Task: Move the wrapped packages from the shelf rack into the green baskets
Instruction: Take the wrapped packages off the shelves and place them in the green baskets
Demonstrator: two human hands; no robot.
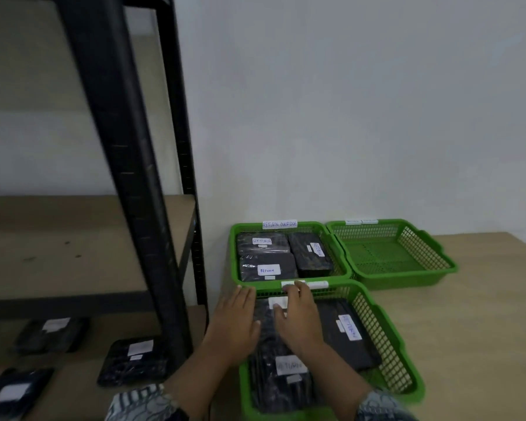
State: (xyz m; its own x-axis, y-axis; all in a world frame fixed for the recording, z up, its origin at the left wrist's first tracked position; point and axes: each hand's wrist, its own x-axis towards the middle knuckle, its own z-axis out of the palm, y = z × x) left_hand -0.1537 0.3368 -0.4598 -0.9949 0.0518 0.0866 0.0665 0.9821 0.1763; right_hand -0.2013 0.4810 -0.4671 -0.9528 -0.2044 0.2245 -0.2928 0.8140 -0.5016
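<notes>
Both hands, left hand (236,319) and right hand (298,319), lie open and flat on a black plastic-wrapped rectangular package (268,332) inside the green plastic mesh basket (386,357) beneath them.

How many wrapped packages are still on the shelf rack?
3 in view, all on the lowest shelf: one beside the black post, one further back on the left, one at the bottom-left edge. More may lie outside the frame.

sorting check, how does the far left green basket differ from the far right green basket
The far left basket holds three black wrapped packages with white labels; the far right basket holds none. The left one's rim tag reads RETURN OVERDUE, while the right one's tag is too blurred to read. Both are green mesh baskets on the tabletop by the wall.
</notes>
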